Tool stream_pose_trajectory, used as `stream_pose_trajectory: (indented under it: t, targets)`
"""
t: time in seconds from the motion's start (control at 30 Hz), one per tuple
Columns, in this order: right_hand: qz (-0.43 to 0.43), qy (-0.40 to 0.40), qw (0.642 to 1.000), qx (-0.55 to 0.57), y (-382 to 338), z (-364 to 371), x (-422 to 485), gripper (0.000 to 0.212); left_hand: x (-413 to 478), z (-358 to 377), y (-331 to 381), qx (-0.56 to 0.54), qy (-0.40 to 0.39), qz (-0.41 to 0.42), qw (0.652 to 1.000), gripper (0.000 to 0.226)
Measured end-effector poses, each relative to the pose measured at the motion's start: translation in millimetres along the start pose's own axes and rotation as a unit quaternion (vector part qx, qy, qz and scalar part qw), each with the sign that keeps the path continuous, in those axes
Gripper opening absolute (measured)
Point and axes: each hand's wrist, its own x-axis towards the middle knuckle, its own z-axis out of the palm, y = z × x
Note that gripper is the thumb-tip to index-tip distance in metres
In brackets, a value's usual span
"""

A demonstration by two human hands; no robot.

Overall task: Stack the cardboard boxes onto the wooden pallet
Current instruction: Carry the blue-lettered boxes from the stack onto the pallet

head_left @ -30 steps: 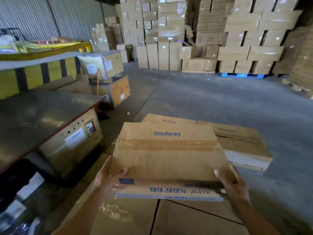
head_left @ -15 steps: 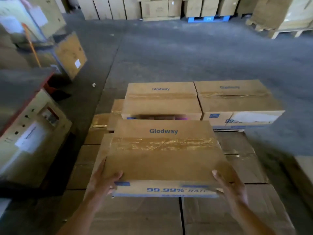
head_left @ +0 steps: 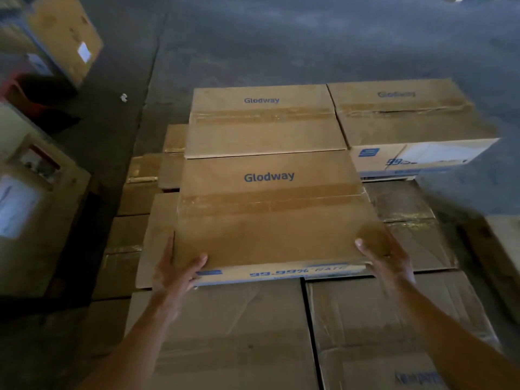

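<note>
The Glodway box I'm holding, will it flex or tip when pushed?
Probably stiff: the held box looks flat though the left hand and right hand grip only its near corners. Wide and low, it seems unlikely to tip; it may slide on the boxes beneath.

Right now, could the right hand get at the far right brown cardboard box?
Probably not yet: the right hand grips the near brown Glodway cardboard box, and the far right box sits beyond it.
</note>
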Motion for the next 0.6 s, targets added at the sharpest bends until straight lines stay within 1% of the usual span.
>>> stream_pose_trajectory:
  t: [0.13, 0.2, 0.3, 0.37, 0.43, 0.5, 0.53, 0.6]
  targets:
    - [-0.021, 0.025, 0.998, -0.062, 6.0, 8.1, 8.9, 0.082, 13.9, -0.7, -7.1, 0.007, -0.001, 0.011, 1.000, 0.118]
    - [-0.028, 0.033, 0.996, -0.075, 10.1, 9.6, 9.9, 0.079, 17.5, -2.6, -9.7, 0.022, 0.001, 0.012, 1.000, 0.114]
    - [-0.052, 0.025, 0.993, -0.099, 12.5, 9.4, 8.9, 0.069, 16.0, -3.0, -9.4, 0.043, -0.002, 0.007, 0.999, 0.116]
    - [-0.047, 0.003, 0.992, -0.113, 10.7, 7.3, 10.6, 0.074, 11.8, 1.3, -5.5, 0.091, 0.014, 0.013, 0.996, 0.115]
    - [-0.045, -0.031, 0.990, -0.127, 6.9, 3.8, 10.7, 0.080, 4.8, 6.4, 1.5, 0.207, 0.054, 0.048, 0.976, 0.108]
    - [-0.055, -0.048, 0.982, -0.177, 1.3, -3.4, 9.1, 0.078, -5.9, 12.7, 9.8, 0.318, 0.105, 0.084, 0.939, 0.102]
    - [-0.056, -0.051, 0.976, -0.203, -2.6, -8.7, 6.6, 0.080, -12.6, 17.3, 12.7, 0.346, 0.122, 0.111, 0.924, 0.099]
    - [-0.039, -0.043, 0.971, -0.230, -9.5, -26.1, -2.4, 0.086, -29.0, 31.1, 17.5, 0.380, 0.132, 0.169, 0.900, 0.090]
